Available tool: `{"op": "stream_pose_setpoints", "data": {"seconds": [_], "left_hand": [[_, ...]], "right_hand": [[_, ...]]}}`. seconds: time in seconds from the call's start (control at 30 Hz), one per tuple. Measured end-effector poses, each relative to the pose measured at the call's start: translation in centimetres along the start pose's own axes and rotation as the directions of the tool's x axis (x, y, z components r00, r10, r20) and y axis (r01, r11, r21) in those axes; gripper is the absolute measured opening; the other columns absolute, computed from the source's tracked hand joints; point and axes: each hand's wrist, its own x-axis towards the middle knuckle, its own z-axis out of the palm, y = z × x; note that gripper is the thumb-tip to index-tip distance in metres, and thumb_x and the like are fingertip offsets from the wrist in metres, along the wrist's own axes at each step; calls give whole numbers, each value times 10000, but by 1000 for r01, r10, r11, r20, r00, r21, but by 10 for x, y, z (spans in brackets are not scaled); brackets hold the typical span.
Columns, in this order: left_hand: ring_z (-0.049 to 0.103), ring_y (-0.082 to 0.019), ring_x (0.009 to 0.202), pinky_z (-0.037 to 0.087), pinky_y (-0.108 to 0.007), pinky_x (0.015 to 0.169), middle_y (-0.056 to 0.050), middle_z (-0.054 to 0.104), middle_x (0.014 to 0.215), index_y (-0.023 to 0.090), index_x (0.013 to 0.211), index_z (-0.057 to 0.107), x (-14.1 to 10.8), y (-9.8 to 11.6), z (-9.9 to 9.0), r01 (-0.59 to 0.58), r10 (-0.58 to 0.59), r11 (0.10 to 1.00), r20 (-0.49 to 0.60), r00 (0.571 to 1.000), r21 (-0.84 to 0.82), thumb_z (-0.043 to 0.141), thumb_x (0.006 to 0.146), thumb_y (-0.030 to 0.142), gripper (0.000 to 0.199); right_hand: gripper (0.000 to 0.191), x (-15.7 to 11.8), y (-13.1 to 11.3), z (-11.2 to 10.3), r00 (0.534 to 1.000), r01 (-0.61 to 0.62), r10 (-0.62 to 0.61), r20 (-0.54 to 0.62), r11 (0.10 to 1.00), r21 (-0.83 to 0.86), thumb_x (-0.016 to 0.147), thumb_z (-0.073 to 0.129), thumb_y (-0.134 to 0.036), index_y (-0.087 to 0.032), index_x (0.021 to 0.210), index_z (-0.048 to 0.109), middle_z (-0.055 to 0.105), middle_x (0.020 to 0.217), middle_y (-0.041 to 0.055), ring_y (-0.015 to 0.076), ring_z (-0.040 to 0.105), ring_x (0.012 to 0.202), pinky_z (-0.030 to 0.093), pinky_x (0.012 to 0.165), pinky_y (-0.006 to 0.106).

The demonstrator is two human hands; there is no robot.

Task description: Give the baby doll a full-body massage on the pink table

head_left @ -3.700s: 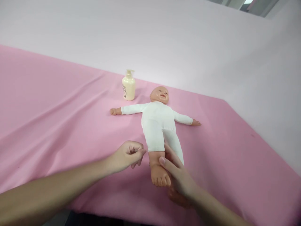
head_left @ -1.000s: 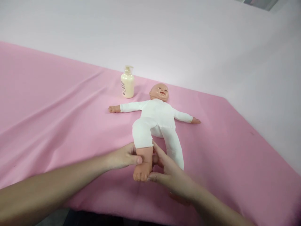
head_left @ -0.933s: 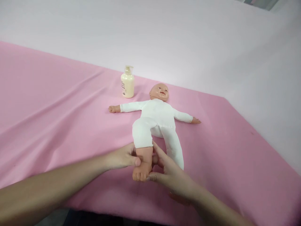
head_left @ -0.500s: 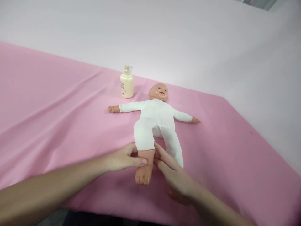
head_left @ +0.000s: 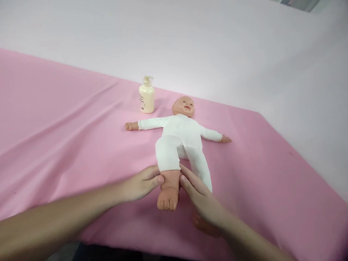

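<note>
A baby doll (head_left: 182, 130) with a white cloth body lies on its back, arms spread. Its leg on my left is raised toward me, and the bare lower leg and foot (head_left: 169, 190) show below the white cloth. My left hand (head_left: 145, 182) holds the left side of that lower leg, thumb at the ankle, with the fingertips hidden behind it. Against the right side of the same leg, my right hand (head_left: 199, 194) presses with its thumb and fingers. The doll's other leg (head_left: 200, 165) rests on the cloth, partly covered by my right hand.
A cream-coloured pump bottle (head_left: 147, 98) stands upright beyond the doll's arm on the left. Pink cloth (head_left: 81, 137) with some creases covers the table, its far edge meeting a white surface (head_left: 190, 43).
The doll's raised lower leg and foot have shifted slightly up and to the right. My left thumb has slid from the front of the ankle to its left side.
</note>
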Motion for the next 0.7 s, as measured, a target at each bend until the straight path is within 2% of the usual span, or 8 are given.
{"op": "stream_pose_setpoints", "data": {"seconds": [0.2,0.37,0.53,0.7], "left_hand": [[682,-282,1041,519,-428,975,-109,737,1091,139,1140,704,4,2,1,65,-58,996,97,994,-68,677,876,596,528],[676,-284,1092,525,-406,966,-105,737,1154,165,1184,696,5,0,2,79,-73,991,63,995,-109,720,859,548,503],[687,-272,1031,539,-371,906,-105,749,1079,139,1134,713,4,0,3,86,-82,992,52,995,-91,708,863,562,503],[686,-275,1040,523,-393,945,-101,749,1091,147,1126,710,3,5,3,70,-66,994,54,996,-83,699,880,538,462]], "right_hand": [[648,0,-1,0,987,8,-22,160,996,90,923,669,-542,-297,1484,456,577,1403,83,259,496,1352,392,1160,465],[564,-1,-5,1,995,5,-6,96,1000,16,987,548,-562,-320,1488,464,582,1405,70,261,462,1398,356,1195,485],[538,-1,-5,-1,1000,8,-8,12,1000,-2,983,484,-638,-335,1423,553,575,1426,59,259,389,1458,277,1243,469],[640,0,-1,0,986,19,-43,163,990,143,927,661,-551,-292,1481,470,613,1363,89,271,531,1322,411,1138,474]]}}
